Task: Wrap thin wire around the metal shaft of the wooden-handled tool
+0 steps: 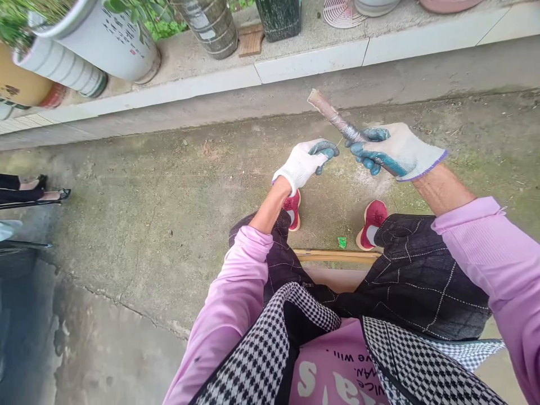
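My right hand, in a white glove with blue-green fingers, is wrapped around a short brownish stick that points up and to the left. Grey wire or thread is wound round the stick just above that hand. My left hand, gloved the same way, is closed in a pinch a little left of and below the stick. A thin strand seems to run from it to the winding, too fine to be sure. I am seated, with my red shoes on the concrete.
Several large plant pots and a dark container stand on a raised ledge at the far side. Another person's feet in black shoes are at the left edge. A wooden bar lies under my knees.
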Motion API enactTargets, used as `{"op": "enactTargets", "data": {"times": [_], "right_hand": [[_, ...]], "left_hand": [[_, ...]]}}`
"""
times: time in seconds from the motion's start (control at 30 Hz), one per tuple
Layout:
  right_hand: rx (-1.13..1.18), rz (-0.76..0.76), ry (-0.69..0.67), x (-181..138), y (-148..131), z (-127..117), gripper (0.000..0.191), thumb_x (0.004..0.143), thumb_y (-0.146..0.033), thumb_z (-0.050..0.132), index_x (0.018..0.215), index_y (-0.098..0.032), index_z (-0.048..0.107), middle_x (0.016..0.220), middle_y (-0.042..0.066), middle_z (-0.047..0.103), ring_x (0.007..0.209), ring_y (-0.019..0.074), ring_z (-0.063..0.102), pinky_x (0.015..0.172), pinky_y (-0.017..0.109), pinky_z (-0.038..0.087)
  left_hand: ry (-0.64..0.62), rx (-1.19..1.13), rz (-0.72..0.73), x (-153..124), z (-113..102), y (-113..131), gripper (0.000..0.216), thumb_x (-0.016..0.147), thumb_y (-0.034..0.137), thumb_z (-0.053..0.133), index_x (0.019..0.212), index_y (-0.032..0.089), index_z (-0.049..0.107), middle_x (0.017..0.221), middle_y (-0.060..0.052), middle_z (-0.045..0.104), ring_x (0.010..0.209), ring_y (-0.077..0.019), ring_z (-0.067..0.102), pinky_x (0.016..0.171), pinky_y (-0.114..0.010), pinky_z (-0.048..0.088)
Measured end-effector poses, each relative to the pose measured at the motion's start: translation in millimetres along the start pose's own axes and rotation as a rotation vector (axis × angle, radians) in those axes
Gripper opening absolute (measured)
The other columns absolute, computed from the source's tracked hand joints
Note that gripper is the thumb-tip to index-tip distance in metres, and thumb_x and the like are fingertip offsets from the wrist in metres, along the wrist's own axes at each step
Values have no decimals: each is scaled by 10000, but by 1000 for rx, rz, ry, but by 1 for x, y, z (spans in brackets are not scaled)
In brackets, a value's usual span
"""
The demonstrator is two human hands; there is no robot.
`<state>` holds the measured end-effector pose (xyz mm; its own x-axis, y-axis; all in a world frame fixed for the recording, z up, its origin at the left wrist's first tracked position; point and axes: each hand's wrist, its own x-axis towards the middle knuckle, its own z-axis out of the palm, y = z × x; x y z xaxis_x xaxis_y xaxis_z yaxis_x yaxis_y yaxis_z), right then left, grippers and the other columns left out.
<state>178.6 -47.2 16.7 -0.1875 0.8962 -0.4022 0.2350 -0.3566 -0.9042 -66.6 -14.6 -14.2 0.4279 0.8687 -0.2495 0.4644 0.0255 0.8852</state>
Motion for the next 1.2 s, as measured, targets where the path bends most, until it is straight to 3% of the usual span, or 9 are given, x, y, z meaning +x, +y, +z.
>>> {"op": "enactTargets", "data": {"times": [0.2,0.33,0.4,0.5,0.63,0.8,0.9,1.03,1.2], "right_hand": [[-206,-39,72,7,6,-1,463,918,-678,967,1073,-281,786,817,51,705,715,234,623,583,383,537],[-765,-9,150,15,3,-6,257,1052,-545,802,1015,-297,750,871,93,724,925,311,663,757,417,500],[-944,37,108,21,5,-8,205,1023,-441,824,963,-269,729,866,109,707,948,324,664,802,420,463],[-1033,137,-92,26,16,-8,234,919,-370,893,831,-263,705,742,89,650,827,314,661,754,416,431],[-997,147,-343,19,31,-8,231,828,-378,936,762,-259,749,621,63,658,627,253,599,634,403,406],[-554,160,-518,-2,18,-15,398,761,-575,987,1034,-295,916,708,-3,732,595,188,593,547,323,459],[-326,128,-435,-9,3,-18,488,743,-598,1035,1066,-254,908,821,31,771,642,182,613,555,326,494],[-155,48,-190,-6,-5,-9,412,829,-534,1031,1044,-235,848,809,31,710,650,178,581,569,333,480],[-378,33,23,14,1,5,245,955,-437,933,990,-265,763,810,44,665,766,243,604,699,384,511]], "left_hand": [[5,114,0,-8,-3,0,266,1080,247,648,1196,161,871,983,-42,831,793,-164,692,830,-327,587],[-79,247,25,-14,-2,4,269,1104,273,650,1165,152,882,923,-45,812,817,-188,718,892,-341,592],[-79,329,34,-14,-5,4,280,1107,275,647,1175,156,891,956,-64,833,885,-214,751,938,-347,599],[-54,491,17,-13,-12,1,294,1090,240,639,1198,175,904,1077,-97,878,1028,-254,796,1016,-355,598],[-59,630,-16,-10,-17,-6,295,1080,227,633,1168,194,912,1157,-111,898,1108,-275,813,1060,-360,590],[-50,472,23,-2,-23,-18,239,1007,178,655,1065,164,887,1025,-98,868,1011,-254,785,1007,-356,597],[-54,366,27,0,-22,-23,173,958,154,681,986,165,852,939,-73,828,938,-234,753,944,-347,600],[-92,318,47,-5,-11,-15,175,1012,187,667,961,168,833,904,-63,798,866,-217,727,908,-358,592],[-182,365,82,-15,5,7,228,1060,162,635,1051,167,863,990,-73,838,895,-216,746,955,-362,586]]}}
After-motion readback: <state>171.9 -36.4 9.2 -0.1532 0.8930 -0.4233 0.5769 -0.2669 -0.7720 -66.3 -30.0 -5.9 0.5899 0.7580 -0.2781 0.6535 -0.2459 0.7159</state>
